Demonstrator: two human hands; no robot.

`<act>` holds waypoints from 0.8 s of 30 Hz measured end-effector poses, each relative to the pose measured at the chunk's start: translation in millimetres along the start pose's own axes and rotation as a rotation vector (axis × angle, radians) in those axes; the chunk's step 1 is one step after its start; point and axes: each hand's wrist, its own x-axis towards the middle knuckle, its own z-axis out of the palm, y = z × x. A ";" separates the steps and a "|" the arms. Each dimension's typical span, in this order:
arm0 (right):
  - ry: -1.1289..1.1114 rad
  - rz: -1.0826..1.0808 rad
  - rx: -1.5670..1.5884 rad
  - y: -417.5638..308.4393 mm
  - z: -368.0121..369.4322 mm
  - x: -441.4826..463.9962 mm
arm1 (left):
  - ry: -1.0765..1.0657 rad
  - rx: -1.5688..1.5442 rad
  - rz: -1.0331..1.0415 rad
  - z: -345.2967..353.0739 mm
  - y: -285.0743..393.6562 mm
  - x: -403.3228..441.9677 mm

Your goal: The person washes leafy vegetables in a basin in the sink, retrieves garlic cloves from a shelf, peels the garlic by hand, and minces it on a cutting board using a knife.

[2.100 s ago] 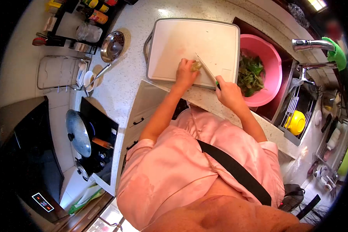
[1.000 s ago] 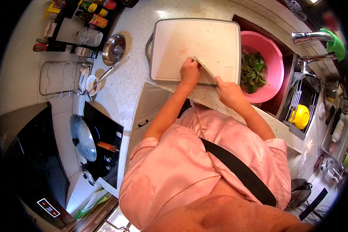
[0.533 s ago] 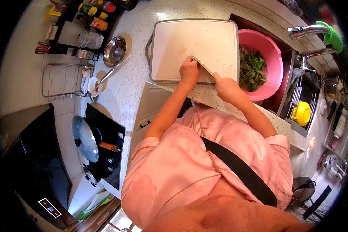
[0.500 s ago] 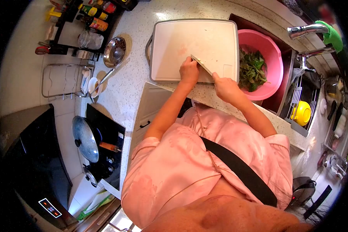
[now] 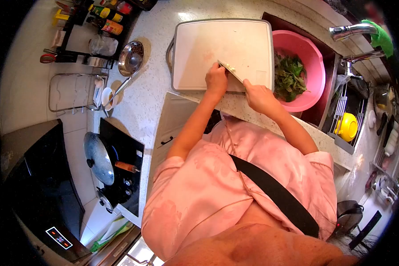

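A white cutting board [image 5: 199, 40] with a grey rim lies on the counter in front of me. My right hand [image 5: 258, 95] is closed round the handle of a knife [image 5: 231, 72], whose blade slants up and left over the lower part of the board. Small pale pieces [image 5: 232, 68] cling to the blade or lie right beside it. Close to the blade's far end, my left hand [image 5: 217, 80] has its fingers curled and bunched on the board. Whatever lies under those fingers is hidden.
Right of the board, a pink basin [image 5: 314, 66] with leafy greens [image 5: 290, 80] sits in the sink under a faucet [image 5: 348, 33]. A metal ladle-like pan [image 5: 129, 62] and a small white bowl [image 5: 107, 97] stand left. Farther left, a lidded wok [image 5: 99, 159] is on the stove [image 5: 131, 177].
Both hands stay in nearly the same place, the knife still at the left fingertips. The whole view has shifted very slightly.
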 end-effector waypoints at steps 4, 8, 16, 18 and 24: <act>0.016 -0.018 0.008 -1.6 -2.1 -0.2 | -0.023 0.020 0.018 1.3 -4.4 0.8; 0.021 -0.007 -0.003 0.4 -2.7 2.6 | -0.035 0.035 -0.004 -0.2 -0.8 1.6; 0.054 -0.036 0.027 12.6 -2.2 14.0 | -0.067 0.079 -0.034 -1.0 -1.8 3.1; 0.017 -0.004 0.053 10.4 -4.3 13.5 | -0.060 0.047 -0.016 -3.3 -1.9 0.4; 0.030 -0.050 0.029 8.8 -8.0 11.7 | -0.062 0.023 -0.038 -3.0 -0.4 2.1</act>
